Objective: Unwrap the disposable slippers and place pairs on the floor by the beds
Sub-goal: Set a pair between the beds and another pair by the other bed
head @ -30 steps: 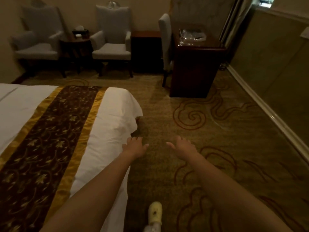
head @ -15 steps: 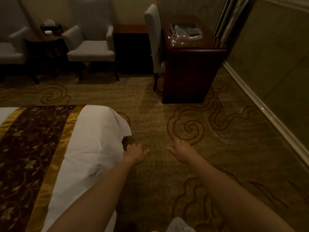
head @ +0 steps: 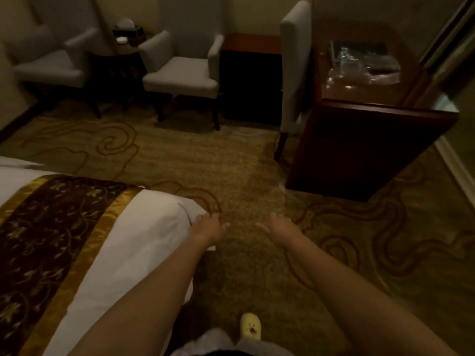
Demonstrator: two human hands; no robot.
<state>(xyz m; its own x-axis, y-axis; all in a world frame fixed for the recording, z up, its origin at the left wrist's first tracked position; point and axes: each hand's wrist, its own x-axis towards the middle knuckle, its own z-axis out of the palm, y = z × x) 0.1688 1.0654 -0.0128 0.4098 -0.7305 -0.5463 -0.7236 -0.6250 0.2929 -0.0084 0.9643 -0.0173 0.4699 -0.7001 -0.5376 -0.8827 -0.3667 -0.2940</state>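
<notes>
Left hand (head: pixel 209 227): empty, fingers loosely spread, over bed (head: pixel 144 235) corner.
Right hand (head: pixel 281 228): empty, open, palm inward, over carpet (head: pixel 205 155).
Both arms forward, likely for balance or reach while walking past bed end.
Slippers: none on floor by bed. Clear plastic packets (head: pixel 365 66) on desk (head: pixel 359 140), well ahead on right; probably wrapped slippers, contents too blurred to confirm.
Armchairs (head: pixel 180 73) by far wall.
Yellow shoe (head: pixel 250 327) below: wearer's own foot.
Judgement: fetching stage, unwrapping not begun.
</notes>
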